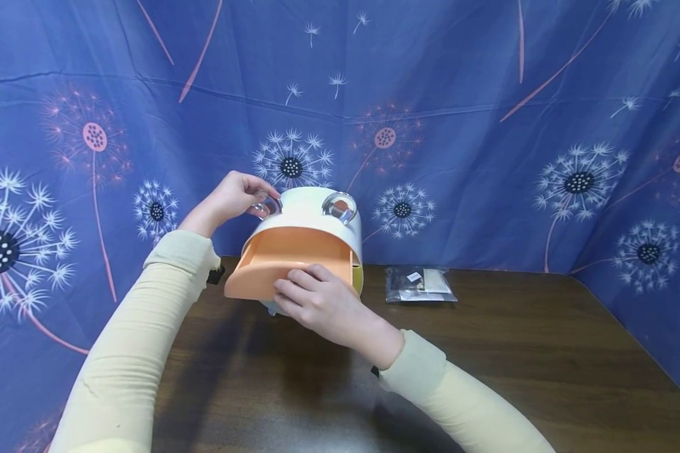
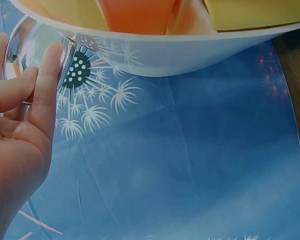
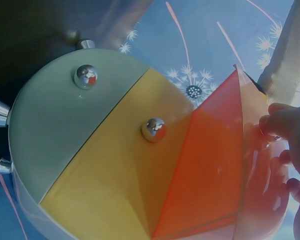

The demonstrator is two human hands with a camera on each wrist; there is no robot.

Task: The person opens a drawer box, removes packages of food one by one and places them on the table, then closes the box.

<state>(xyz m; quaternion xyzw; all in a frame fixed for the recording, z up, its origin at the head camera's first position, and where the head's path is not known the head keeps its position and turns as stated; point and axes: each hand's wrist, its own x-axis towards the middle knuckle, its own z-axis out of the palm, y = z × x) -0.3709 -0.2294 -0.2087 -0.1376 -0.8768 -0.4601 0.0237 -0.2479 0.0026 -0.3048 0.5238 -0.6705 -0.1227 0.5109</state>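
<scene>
A rounded white drawer box (image 1: 303, 204) with two chrome rings on top stands on the table. Its top orange drawer (image 1: 255, 280) is pulled out. My left hand (image 1: 229, 198) holds the left chrome ring (image 2: 42, 55), with fingers and thumb around it. At the drawer's front, my right hand (image 1: 323, 302) grips near the middle, fingertips over the upper edge. Below it, the right wrist view shows a yellow drawer front (image 3: 105, 165) and a green drawer front (image 3: 50, 110), each with a round chrome knob, both flush. Short chrome feet (image 3: 85, 44) stick out underneath.
A clear plastic packet (image 1: 419, 284) with a white label lies on the brown wooden table (image 1: 515, 340), right of the box. A blue dandelion-print cloth (image 1: 459, 157) hangs behind and at both sides.
</scene>
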